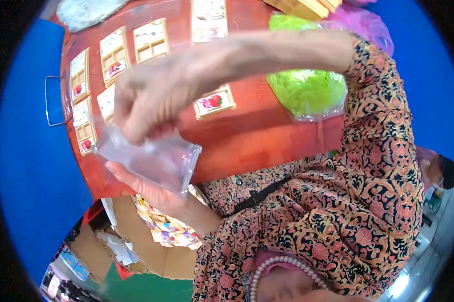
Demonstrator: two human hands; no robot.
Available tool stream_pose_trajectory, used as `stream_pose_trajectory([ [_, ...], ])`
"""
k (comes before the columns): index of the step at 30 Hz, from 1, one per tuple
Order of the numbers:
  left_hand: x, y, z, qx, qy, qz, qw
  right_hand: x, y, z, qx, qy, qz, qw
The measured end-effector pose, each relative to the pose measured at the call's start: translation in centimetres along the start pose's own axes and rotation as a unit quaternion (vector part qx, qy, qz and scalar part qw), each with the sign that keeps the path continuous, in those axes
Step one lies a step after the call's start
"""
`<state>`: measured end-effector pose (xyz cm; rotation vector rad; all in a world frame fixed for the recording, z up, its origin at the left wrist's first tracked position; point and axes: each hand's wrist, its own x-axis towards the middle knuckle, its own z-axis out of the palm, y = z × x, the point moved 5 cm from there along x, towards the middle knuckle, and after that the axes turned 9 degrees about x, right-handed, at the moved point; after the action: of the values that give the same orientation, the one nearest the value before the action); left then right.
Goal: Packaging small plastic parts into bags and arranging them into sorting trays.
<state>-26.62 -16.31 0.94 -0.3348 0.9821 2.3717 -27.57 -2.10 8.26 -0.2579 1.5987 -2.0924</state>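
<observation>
My left hand [154,189] cradles a clear plastic box [179,158] from below, its thumb along the near side. Over the far side of the box, my right hand [149,103] reaches down with curled fingertips against or inside the plastic. Motion blur and the box wall hide what those fingertips hold. Close by on the red table [247,141] lie small pale divided trays, among them a tray [151,43] beyond my right hand. A tray with a strawberry picture [212,103] rests under my right forearm.
Right of the trays lies a clear bag of bright green shreds [307,93], with pink plastic [373,25] behind it. A whitish bag [88,12] sits at the far left corner. Below the near edge stands an open cardboard box [176,261] with printed packs. A wire handle [48,100] juts out left.
</observation>
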Motion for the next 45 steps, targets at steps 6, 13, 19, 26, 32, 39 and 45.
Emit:
stream_pose_trajectory([
  [6, 0.0, -0.9, 3.2, 0.033, -0.123, -0.022, 0.992, -10.2, -6.1, -3.8, -0.158, 0.440, 0.186, 0.864],
  [13, -2.2, -3.7, 3.4, -0.100, -0.203, -0.117, 0.967, -16.7, 4.8, -5.2, -0.108, 0.336, 0.044, 0.935],
  [19, -2.9, -4.4, 3.6, -0.056, -0.146, -0.123, 0.980, -14.8, 10.1, -5.8, -0.306, 0.346, 0.031, 0.887],
  [26, -2.3, -4.9, 3.6, -0.063, -0.152, -0.147, 0.975, -14.3, 8.6, -5.0, -0.200, 0.334, -0.006, 0.921],
  [32, -3.8, -6.8, 4.0, 0.132, -0.064, -0.031, 0.989, -11.8, 6.5, 0.6, 0.005, 0.204, 0.002, 0.979],
  [39, -4.2, -7.6, 2.4, 0.194, -0.093, 0.022, 0.976, -10.1, 8.0, 4.7, 0.079, 0.126, 0.091, 0.985],
  [45, -5.3, -6.9, 3.5, 0.074, -0.218, -0.078, 0.970, -10.1, 8.8, 5.0, 0.167, 0.131, 0.106, 0.971],
])
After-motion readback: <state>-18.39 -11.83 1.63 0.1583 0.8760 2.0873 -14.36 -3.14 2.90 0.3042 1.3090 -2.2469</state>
